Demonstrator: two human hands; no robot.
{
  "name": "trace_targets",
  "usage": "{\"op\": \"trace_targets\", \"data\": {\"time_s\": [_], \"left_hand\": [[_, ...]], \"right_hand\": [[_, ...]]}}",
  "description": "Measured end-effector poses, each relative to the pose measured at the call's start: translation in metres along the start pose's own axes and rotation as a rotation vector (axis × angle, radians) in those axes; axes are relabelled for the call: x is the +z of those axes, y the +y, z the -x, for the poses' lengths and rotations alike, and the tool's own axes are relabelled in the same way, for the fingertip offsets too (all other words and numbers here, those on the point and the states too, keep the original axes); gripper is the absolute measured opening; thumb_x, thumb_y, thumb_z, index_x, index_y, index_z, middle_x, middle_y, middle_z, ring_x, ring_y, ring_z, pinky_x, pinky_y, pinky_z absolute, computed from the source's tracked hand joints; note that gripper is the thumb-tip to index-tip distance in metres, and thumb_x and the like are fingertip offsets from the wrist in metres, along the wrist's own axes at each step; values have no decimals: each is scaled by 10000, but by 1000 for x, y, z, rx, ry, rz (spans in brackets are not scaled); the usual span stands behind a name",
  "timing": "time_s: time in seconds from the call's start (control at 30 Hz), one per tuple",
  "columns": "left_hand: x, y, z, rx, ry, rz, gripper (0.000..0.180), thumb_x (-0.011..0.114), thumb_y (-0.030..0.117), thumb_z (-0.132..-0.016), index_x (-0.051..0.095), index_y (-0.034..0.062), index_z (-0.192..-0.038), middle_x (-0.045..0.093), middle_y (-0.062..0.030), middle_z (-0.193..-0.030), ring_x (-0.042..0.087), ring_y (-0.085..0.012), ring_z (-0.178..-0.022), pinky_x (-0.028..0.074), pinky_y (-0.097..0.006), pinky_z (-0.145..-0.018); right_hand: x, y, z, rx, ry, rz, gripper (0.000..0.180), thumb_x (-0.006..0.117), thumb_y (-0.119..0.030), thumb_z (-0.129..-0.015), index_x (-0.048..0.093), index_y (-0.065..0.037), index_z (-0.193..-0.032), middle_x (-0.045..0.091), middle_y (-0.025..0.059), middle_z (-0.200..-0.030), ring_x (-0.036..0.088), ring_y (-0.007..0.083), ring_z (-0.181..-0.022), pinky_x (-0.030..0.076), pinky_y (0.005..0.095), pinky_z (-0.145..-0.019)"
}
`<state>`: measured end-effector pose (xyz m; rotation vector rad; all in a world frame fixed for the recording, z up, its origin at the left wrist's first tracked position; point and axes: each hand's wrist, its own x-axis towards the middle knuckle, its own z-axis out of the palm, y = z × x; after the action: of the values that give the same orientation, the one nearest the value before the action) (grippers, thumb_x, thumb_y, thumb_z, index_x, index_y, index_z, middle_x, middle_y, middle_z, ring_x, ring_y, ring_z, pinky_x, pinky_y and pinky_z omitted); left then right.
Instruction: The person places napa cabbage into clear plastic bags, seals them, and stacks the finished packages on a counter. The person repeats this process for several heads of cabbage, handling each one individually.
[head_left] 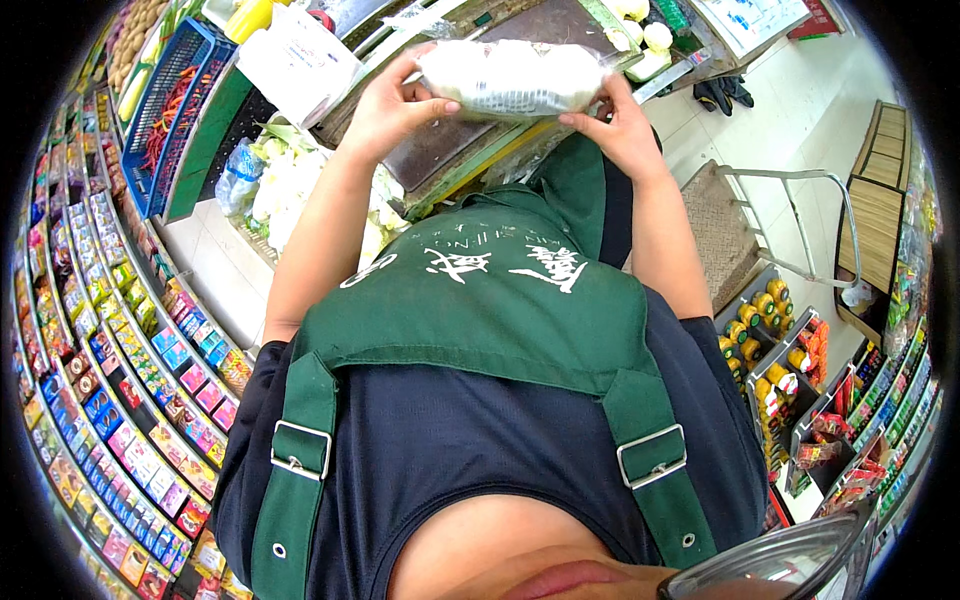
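Observation:
Between my two hands, above a worktable, I hold a long pack of pale, rounded produce in clear plastic. The exact kind of produce cannot be made out through the shiny film. My left hand is closed on its left end, with the thumb on the near side. At the right end, my right hand grips it in the same way. Under the pack lies the dark, worn top of the worktable, which has green and yellow edges.
Left of the table are a white plastic-looking package, a blue basket of red chillies and a heap of leafy trimmings. Pale green cabbages sit at far right. A flat trolley and dark gloves are on the floor. Stocked shelves curve along the left.

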<state>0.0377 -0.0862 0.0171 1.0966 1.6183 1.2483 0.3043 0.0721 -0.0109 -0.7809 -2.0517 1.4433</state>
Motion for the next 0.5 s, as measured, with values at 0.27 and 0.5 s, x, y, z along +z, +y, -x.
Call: {"op": "trace_targets", "data": {"time_s": [0.27,0.5], "left_hand": [[7,-29,39,487,210,-734,371,631,-70,-735,605,101,-1064,593,-99,-1196,663,-304,-932,551,-384,-769],[11,0,41,651,288,-783,185,641,-34,-726,655,85,-867,681,-33,-898,674,-253,-801,545,-346,-668]], "right_hand": [[10,19,-9,-437,153,642,588,641,58,-760,618,-237,-1269,519,132,-1229,529,334,-1101,451,392,-955],[25,29,41,47,314,103,465,586,-15,-892,524,-99,-1345,550,143,-1180,595,238,-998,492,339,-884]]}}
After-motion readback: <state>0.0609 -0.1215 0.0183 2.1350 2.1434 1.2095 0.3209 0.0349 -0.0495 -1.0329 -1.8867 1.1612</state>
